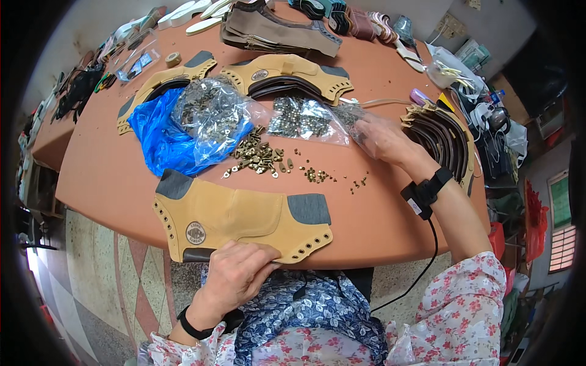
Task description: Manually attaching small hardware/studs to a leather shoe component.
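Observation:
A tan boot upper (210, 210) with grey patches, a round badge and rows of eyelets lies flat at the table's near edge. My left hand (238, 271) is closed on its near edge, fingers curled over the rim. Farther right, my right hand (387, 139) pinches a clear plastic bag (353, 116) of small metal pieces; its fingertips are partly hidden by the film. Beside it lies another clear bag (305, 117) of shiny metal bits. Loose brass-coloured lace hooks (259, 154) and small rivets (316, 175) are scattered between the bags and the upper.
A blue plastic bag (157, 131) and a clear bag of hardware (207, 110) stand left of the loose hooks. More tan uppers (287, 68) lie behind. Curved dark-lined pieces (442, 137) are stacked at right, and a brown stack (274, 33) sits at the back. A cable hangs from my right wrist.

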Tool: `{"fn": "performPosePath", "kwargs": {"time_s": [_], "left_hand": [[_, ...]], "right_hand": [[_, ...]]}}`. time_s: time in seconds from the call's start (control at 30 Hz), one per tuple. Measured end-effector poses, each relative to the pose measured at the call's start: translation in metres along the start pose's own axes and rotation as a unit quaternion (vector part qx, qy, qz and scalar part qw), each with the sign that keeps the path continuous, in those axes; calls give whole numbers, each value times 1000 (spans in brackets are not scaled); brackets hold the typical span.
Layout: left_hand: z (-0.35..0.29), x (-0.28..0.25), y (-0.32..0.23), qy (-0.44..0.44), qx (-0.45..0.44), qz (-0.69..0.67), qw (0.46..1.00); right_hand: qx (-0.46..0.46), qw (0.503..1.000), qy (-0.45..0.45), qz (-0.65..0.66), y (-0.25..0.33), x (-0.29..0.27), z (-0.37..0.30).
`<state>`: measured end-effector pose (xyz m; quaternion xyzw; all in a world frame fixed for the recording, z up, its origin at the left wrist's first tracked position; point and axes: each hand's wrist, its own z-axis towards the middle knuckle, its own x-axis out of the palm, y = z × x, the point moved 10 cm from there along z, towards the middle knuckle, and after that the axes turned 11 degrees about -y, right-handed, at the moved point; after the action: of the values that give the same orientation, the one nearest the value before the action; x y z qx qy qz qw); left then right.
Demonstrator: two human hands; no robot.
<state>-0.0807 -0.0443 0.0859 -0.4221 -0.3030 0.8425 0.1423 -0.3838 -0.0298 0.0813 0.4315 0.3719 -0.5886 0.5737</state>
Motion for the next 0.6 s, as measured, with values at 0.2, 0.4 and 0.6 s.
{"fn": "performPosePath", "kwargs": {"time_s": [0.2,0.4,0.6], "left_hand": [[-1,2,1,-3,4,7,1000],[-1,2,1,0,5,14,1000],[-2,2,1,-3,9,15,1000]], "right_hand": [[67,994,7,90,-32,13,-10],[344,865,51,361,-65,15,-37],[386,823,-10,417,-50,-31,-56]]}}
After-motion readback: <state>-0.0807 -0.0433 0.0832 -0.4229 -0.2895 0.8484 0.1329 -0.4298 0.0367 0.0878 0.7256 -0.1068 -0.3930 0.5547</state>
